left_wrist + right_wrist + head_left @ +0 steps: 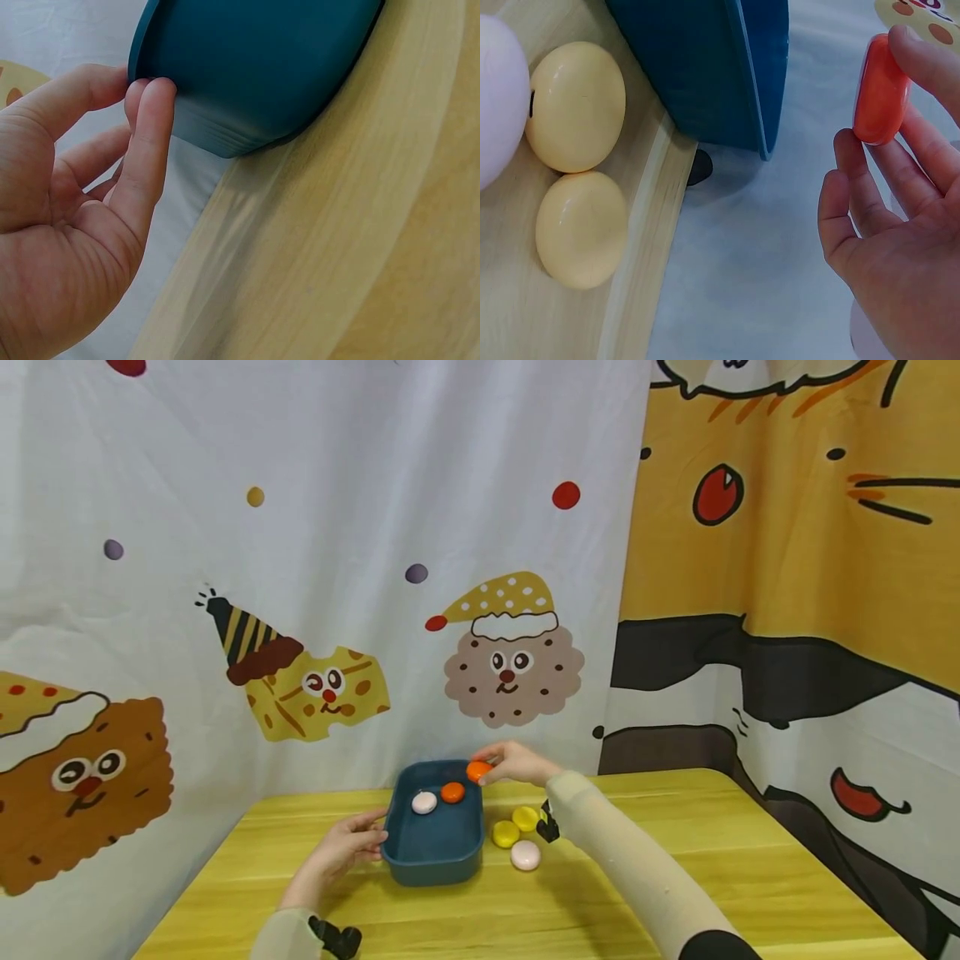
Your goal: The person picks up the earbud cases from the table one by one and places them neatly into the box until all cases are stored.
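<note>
My right hand (521,763) pinches an orange rounded disc (883,90) between thumb and fingers, just beyond the right edge of a dark teal plastic bin (435,865). Inside that bin lie a pale pink disc (423,802) and a second orange disc (452,792). At the bin's left side, my left hand (341,852) holds the rim with its fingertips; the left wrist view shows the thumb and fingers at the edge. Right of the bin, two yellow discs (506,834) and another pale pink disc (525,855) rest on the table.
The wood-grain table (660,843) runs back to a white printed curtain (360,527). A yellow curtain with a large cartoon animal (697,560) hangs at the right. In the right wrist view, the yellow discs (582,229) lie close to the table's edge.
</note>
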Motion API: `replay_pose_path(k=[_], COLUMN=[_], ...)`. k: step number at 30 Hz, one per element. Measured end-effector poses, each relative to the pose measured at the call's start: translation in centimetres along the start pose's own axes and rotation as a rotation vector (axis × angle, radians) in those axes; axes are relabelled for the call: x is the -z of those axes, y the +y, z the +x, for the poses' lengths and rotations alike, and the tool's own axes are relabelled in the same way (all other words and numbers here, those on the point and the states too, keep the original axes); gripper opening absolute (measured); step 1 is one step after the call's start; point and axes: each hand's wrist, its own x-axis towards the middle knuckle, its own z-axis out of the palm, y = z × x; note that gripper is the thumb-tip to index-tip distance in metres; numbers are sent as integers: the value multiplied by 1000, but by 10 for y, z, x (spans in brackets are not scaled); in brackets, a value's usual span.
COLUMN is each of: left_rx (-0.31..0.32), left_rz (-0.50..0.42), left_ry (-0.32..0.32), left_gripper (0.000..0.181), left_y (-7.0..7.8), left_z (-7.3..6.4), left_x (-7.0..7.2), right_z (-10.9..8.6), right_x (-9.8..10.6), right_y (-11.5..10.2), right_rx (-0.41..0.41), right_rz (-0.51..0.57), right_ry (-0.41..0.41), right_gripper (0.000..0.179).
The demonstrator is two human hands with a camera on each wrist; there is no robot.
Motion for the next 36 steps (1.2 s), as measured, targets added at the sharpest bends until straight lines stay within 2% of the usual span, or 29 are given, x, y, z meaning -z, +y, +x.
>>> replay_pose_path(k=[9, 21, 36], left_rx=[7, 8, 24], left_rz=[13, 10, 16], left_ry=[15, 4, 39], left_gripper=[62, 63, 59], left_y=[1, -1, 0], left_z=[0, -2, 0], left_x=[-1, -2, -2], right_z=[6, 12, 23], right_x=[-5, -18, -27], right_y=[-6, -19, -19], right_rx=[-8, -17, 3], right_rz=[-4, -19, 8], right_ry=[-15, -14, -24], right_gripper=[48, 46, 47])
